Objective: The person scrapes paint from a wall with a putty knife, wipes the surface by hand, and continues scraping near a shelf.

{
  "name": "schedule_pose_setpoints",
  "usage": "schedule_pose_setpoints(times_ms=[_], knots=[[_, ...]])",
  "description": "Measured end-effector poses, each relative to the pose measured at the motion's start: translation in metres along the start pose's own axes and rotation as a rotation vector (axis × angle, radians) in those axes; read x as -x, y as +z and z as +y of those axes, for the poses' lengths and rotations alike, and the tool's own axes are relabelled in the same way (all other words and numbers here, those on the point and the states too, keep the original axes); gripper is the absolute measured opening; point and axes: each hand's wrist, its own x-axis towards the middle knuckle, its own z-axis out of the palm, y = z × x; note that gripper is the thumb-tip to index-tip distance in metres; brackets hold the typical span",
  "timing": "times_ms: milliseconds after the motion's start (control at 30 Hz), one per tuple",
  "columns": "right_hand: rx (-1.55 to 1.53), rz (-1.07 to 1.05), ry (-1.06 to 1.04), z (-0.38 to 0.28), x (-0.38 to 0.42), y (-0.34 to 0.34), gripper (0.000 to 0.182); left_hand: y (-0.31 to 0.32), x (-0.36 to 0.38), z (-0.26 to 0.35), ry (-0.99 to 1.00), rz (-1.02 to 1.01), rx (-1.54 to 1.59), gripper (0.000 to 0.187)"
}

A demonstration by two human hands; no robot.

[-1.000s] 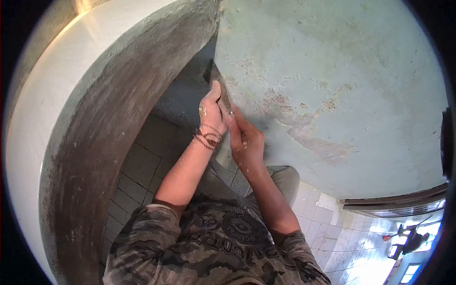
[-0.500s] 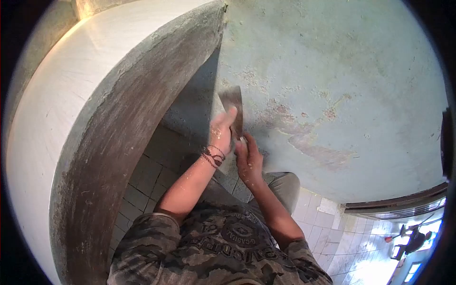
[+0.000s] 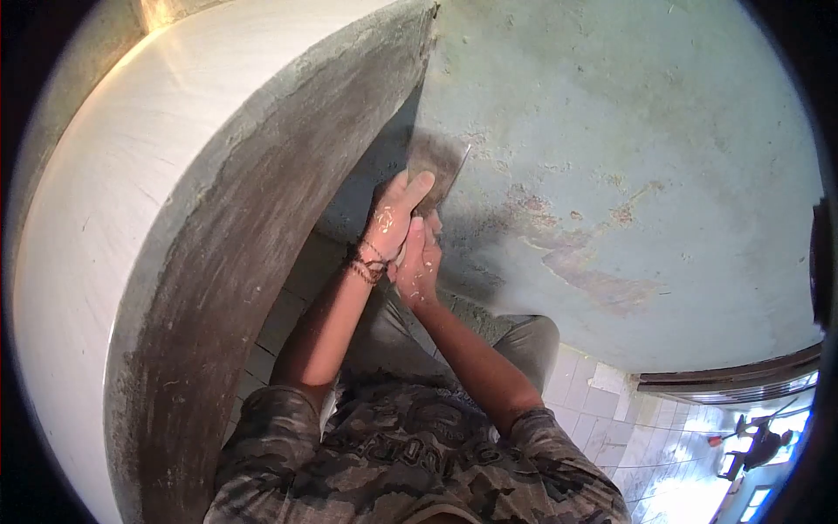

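A broad metal scraper (image 3: 439, 164) is held with its blade upward against the pale green wall (image 3: 594, 131), close to the wall's inner corner. My left hand (image 3: 390, 223) is closed around the lower blade, its thumb lying along the face. Just below and to the right, my right hand (image 3: 421, 260) closes on the handle end, which the fingers largely hide. The two hands touch. Pale flakes stick to both hands, and a dark braided bracelet (image 3: 367, 265) circles the left wrist.
A ledge with a rough grey-brown side (image 3: 209, 236) and a smooth white top (image 3: 78, 218) curves along the left. Patches of peeled paint (image 3: 598, 275) mark the wall. Tiled floor (image 3: 580, 397) lies below, with a dark wooden frame (image 3: 724, 377) at lower right.
The scraper blade has turned to show more of its broad face. My right hand has moved left and up against my left hand, which has shifted slightly left and up.
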Motion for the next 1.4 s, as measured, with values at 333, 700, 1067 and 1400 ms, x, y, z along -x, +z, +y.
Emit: schedule_pose_setpoints(times_ms=[333,700,1067,1400], knots=[[0.053,0.22,-0.022,0.03,0.02,0.018,0.036,-0.018,0.011,-0.037,-0.109,0.124,-0.089,0.032],[0.111,0.084,0.008,0.036,-0.004,0.009,0.04,-0.049,-0.026,-0.07,0.799,0.043,-0.804,0.031],[0.026,0.047,0.115,0.021,-0.01,0.011,0.039,-0.019,-0.008,-0.029,0.142,0.152,-0.421,0.044],[0.146,0.007,-0.055,-0.002,-0.004,0.006,0.035,-0.015,-0.006,-0.024,0.357,0.028,-0.612,0.037]])
